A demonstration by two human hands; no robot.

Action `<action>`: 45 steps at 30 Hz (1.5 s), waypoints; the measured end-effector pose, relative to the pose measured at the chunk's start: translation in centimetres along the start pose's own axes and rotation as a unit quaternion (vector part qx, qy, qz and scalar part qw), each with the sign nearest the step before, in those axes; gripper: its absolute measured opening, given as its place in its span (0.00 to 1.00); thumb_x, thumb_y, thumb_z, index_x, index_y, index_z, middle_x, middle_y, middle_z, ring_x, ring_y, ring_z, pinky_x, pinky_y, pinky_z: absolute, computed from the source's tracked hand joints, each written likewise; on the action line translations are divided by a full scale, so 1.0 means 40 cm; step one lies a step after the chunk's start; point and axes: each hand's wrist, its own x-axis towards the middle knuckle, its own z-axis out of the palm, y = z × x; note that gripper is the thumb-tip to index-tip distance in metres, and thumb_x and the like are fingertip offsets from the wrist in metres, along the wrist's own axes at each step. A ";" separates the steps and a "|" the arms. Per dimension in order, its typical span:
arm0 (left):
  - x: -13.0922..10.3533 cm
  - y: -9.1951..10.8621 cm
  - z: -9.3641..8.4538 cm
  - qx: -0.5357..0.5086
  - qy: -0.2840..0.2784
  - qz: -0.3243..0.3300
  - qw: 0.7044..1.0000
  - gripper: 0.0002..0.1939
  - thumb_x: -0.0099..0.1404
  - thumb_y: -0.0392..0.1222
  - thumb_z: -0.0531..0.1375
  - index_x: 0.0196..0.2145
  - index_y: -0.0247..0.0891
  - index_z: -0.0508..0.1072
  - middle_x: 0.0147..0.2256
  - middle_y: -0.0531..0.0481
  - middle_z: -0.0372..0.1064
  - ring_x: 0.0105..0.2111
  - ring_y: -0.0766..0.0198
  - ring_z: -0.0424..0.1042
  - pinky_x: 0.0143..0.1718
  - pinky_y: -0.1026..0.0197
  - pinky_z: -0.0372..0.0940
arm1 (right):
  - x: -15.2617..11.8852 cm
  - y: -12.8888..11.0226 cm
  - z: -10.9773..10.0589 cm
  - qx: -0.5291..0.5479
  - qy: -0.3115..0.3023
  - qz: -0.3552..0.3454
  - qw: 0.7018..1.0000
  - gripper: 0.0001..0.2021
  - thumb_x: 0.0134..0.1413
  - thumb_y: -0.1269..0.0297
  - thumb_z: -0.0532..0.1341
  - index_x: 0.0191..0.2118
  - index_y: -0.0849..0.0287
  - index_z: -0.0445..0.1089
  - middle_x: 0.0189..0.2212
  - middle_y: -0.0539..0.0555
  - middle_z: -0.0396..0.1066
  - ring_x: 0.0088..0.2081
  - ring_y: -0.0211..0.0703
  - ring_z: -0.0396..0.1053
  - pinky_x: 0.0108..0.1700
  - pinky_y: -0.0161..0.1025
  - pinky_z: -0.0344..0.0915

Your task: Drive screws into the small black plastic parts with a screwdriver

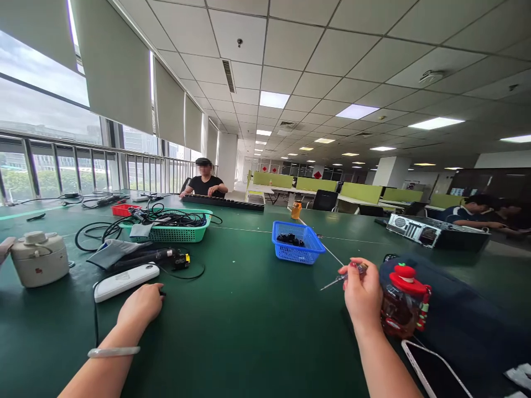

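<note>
My right hand [363, 290] is closed round a screwdriver [332, 284], whose thin metal shaft points left and slightly down above the table. Its handle is mostly hidden by my fingers. Low over the left side of the table, my left hand [141, 305] has its fingers curled together, with a small black piece [163, 294] showing at the tips. Just behind that hand lies a long white device [126, 281] with a black cable. A blue basket [297, 253] holding small black parts [290, 239] stands beyond, between the two hands.
A green basket [178, 235] overflows with black cables. At left stands a white pot [39, 260]. A red-lidded bottle [400, 304], phone [435, 369] and dark cloth [464, 309] lie at right, with a metal computer case [437, 231] behind. A person [203, 182] sits opposite.
</note>
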 end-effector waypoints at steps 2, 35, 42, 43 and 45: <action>0.000 0.008 -0.001 -0.009 -0.001 -0.008 1.000 0.21 0.64 0.34 0.52 0.54 0.31 0.70 0.51 0.34 0.70 0.52 0.48 0.69 0.50 0.52 0.63 | -0.002 0.018 0.011 -0.044 -0.026 0.006 0.999 0.14 0.55 0.52 0.54 0.41 0.57 0.62 0.26 0.51 0.71 0.21 0.38 0.65 0.26 0.35 0.61; -0.250 0.428 0.081 -0.105 -0.005 0.527 0.843 0.19 0.68 0.37 0.48 0.55 0.45 0.65 0.48 0.47 0.68 0.47 0.58 0.67 0.49 0.58 0.63 | -0.112 0.061 0.067 -0.117 -0.152 -0.060 0.980 0.16 0.54 0.48 0.51 0.36 0.55 0.63 0.26 0.56 0.74 0.25 0.48 0.72 0.27 0.39 0.65; -0.246 0.432 0.092 -0.107 -0.009 0.532 0.840 0.18 0.68 0.37 0.48 0.52 0.44 0.68 0.47 0.46 0.69 0.47 0.58 0.67 0.49 0.57 0.63 | -0.215 -0.138 0.204 0.046 -0.318 -0.092 0.943 0.08 0.60 0.57 0.50 0.35 0.54 0.59 0.28 0.51 0.72 0.22 0.38 0.67 0.27 0.34 0.62; -0.244 0.433 0.098 -0.101 -0.016 0.533 0.840 0.17 0.68 0.37 0.48 0.51 0.43 0.69 0.46 0.46 0.70 0.46 0.57 0.67 0.49 0.56 0.63 | -0.241 -0.167 0.235 0.063 -0.354 -0.095 0.928 0.06 0.60 0.60 0.50 0.35 0.54 0.60 0.27 0.50 0.71 0.22 0.38 0.67 0.26 0.33 0.62; -0.240 0.433 0.112 -0.085 -0.031 0.534 0.840 0.15 0.68 0.37 0.49 0.48 0.42 0.70 0.45 0.47 0.71 0.46 0.56 0.68 0.50 0.55 0.62 | -0.293 -0.205 0.295 0.065 -0.424 -0.095 0.899 0.04 0.59 0.64 0.51 0.34 0.54 0.60 0.26 0.49 0.70 0.22 0.37 0.66 0.25 0.32 0.60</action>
